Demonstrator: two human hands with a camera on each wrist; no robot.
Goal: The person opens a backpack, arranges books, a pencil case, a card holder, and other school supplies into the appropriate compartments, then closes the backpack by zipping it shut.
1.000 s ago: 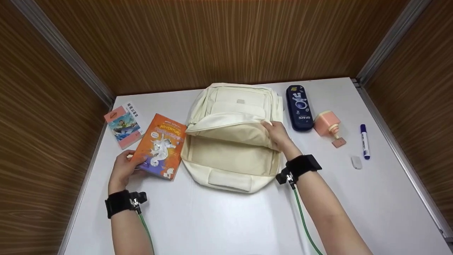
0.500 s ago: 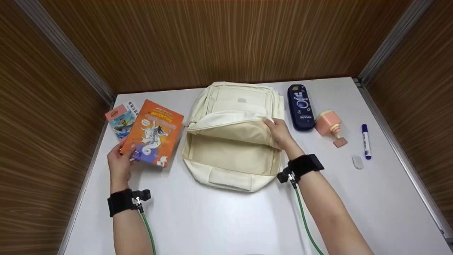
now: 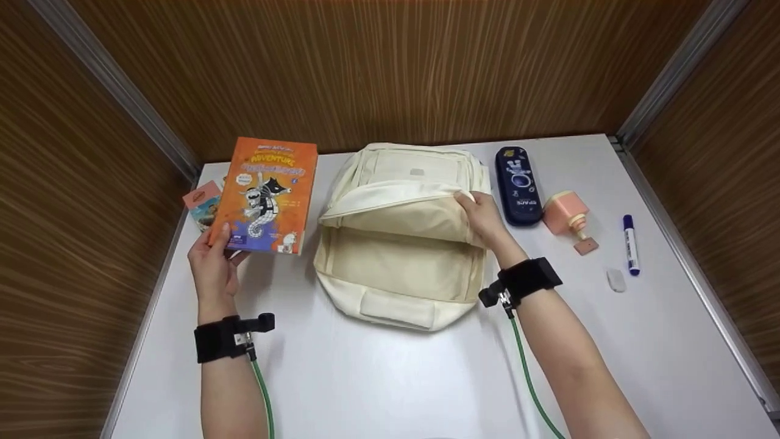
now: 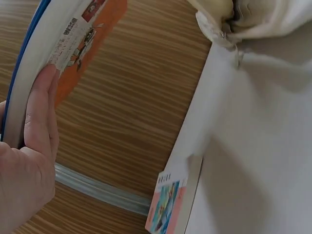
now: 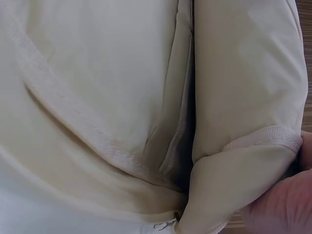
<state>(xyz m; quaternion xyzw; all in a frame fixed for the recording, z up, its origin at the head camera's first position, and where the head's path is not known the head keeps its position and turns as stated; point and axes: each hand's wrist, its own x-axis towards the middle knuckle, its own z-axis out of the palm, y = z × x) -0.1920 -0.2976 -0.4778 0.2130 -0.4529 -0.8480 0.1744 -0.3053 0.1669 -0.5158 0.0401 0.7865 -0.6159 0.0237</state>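
Orange book (image 3: 268, 195) gripped by left hand (image 3: 212, 263); right hand (image 3: 481, 216) pinches backpack (image 3: 396, 268) flap

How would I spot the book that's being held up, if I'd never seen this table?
Find the cream backpack mid-table. Just left of it, the left hand grips an orange book by its lower corner, lifted off the table. The smaller pink-edged book behind it lies flat.

The orange book (image 3: 268, 196) hides most of the pink book (image 3: 203, 206) at the head view's left; the backpack's (image 3: 399, 244) interior stays unseen.
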